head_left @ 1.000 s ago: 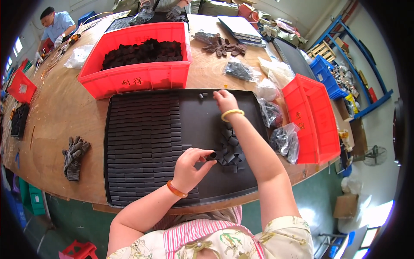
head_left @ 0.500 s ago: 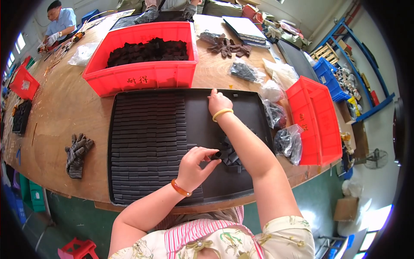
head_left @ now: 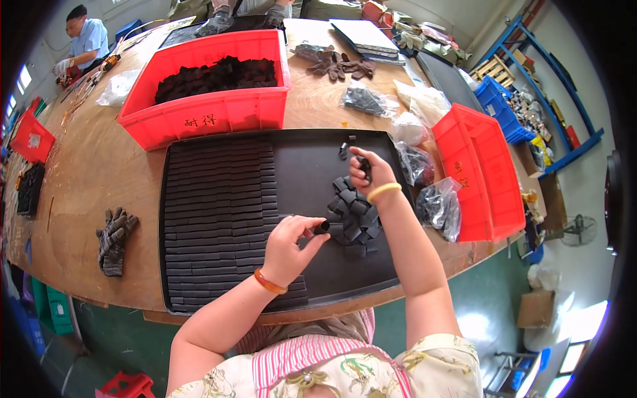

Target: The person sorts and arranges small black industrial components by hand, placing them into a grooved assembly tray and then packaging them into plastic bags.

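Note:
In front of me lies a shallow black tray (head_left: 302,166), its left part covered with tight rows of short black tubes (head_left: 219,199). Between the thumb and fingers of my left hand (head_left: 286,251) is a short black tube (head_left: 322,227), its open end showing, beside the rows. My right hand (head_left: 379,174) is curled around dark pieces (head_left: 363,167), apparently more black tubes, over the tray's right side. Just nearer to me, a loose heap of black tubes (head_left: 358,219) rests on the tray. A few stray tubes (head_left: 344,151) sit near its far edge.
A red bin (head_left: 206,119) of black pieces stands behind the tray. To the right are bagged parts (head_left: 439,209) and stacked red crates (head_left: 478,179); at left, a grey glove (head_left: 116,242). Brown gloves (head_left: 340,65) lie beyond. A person (head_left: 86,43) works far left; another's gloved hands (head_left: 215,23) show at the back.
My right hand has come back from the tray's far edge toward the heap, with dark pieces now showing in its fingers. My left hand still holds its tube. The view has shifted slightly.

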`<state>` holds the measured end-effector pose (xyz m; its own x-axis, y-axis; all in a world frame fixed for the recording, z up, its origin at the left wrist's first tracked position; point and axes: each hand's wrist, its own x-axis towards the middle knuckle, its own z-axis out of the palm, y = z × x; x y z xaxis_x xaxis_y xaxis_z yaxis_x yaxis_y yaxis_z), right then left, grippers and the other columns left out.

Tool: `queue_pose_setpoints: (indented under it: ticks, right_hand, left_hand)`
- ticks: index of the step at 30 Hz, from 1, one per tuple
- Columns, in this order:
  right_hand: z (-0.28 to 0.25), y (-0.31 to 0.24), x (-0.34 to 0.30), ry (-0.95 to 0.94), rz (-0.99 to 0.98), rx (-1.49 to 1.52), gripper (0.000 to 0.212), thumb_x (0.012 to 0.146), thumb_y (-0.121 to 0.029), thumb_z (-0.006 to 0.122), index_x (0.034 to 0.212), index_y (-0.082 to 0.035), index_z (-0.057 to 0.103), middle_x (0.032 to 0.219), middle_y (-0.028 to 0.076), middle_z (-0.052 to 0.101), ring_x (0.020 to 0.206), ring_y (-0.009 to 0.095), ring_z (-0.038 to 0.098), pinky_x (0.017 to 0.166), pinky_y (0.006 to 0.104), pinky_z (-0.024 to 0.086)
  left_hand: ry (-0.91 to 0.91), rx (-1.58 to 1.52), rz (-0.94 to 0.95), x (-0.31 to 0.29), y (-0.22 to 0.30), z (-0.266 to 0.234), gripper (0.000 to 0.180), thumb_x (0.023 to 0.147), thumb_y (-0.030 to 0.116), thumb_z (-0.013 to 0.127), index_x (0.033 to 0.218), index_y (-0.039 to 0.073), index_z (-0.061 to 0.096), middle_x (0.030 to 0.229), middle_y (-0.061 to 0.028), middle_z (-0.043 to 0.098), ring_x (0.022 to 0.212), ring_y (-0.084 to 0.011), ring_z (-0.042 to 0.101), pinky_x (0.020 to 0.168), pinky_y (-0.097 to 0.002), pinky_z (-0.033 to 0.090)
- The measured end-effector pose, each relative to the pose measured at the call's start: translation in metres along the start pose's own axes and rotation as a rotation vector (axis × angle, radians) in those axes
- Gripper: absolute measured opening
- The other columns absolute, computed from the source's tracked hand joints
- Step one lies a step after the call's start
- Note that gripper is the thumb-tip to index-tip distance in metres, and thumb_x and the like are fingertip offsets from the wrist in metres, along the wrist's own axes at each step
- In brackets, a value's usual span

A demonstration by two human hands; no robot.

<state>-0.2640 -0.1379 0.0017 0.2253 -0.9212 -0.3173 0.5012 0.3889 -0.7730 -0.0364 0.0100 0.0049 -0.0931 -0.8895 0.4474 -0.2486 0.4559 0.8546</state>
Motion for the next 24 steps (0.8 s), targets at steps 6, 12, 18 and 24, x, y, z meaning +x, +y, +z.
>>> queue_pose_setpoints:
  ticks: [6, 12, 18, 24]
  right_hand:
    - [-0.013, 0.022, -0.043, -0.163, 0.183, 0.481, 0.016, 0.095, -0.017, 0.052, 0.098, -0.003, 0.059, 0.078, 0.004, 0.05, 0.057, 0.01, 0.042, 0.039, 0.0191, 0.03]
    - [-0.01, 0.032, -0.052, -0.102, 0.037, 0.14, 0.029, 0.1, -0.032, 0.054, 0.099, -0.003, 0.057, 0.075, 0.003, 0.051, 0.053, 0.009, 0.043, 0.041, 0.0195, 0.031]
    - [0.024, 0.049, -0.064, -0.095, -0.054, -0.317, 0.029, 0.101, -0.031, 0.052, 0.094, -0.004, 0.06, 0.071, -0.001, 0.049, 0.053, 0.007, 0.046, 0.041, 0.0199, 0.03]
    - [0.023, 0.047, -0.071, -0.165, -0.017, -0.055, 0.023, 0.099, -0.023, 0.056, 0.108, -0.002, 0.06, 0.078, 0.0, 0.052, 0.06, 0.006, 0.048, 0.044, 0.0197, 0.033]
  left_hand:
    - [-0.021, 0.061, 0.001, 0.003, 0.0, -0.001, 0.026, 0.076, 0.006, 0.077, 0.101, 0.004, 0.068, 0.083, -0.0074, 0.063, 0.07, -0.0178, 0.059, 0.066, -0.0293, 0.049]
    - [0.183, 0.074, -0.051, 0.013, -0.015, -0.013, 0.025, 0.079, 0.003, 0.075, 0.103, 0.004, 0.069, 0.082, -0.0034, 0.062, 0.068, -0.0116, 0.054, 0.065, -0.0244, 0.046]
    - [0.199, 0.016, -0.087, 0.01, -0.021, -0.024, 0.024, 0.089, 0.003, 0.068, 0.113, 0.001, 0.065, 0.091, 0.0016, 0.066, 0.074, -0.0023, 0.05, 0.069, -0.0166, 0.042]
    - [0.275, -0.011, -0.127, 0.016, -0.024, -0.026, 0.021, 0.085, 0.005, 0.072, 0.106, 0.003, 0.069, 0.084, 0.0004, 0.061, 0.071, -0.0062, 0.051, 0.066, -0.02, 0.045]
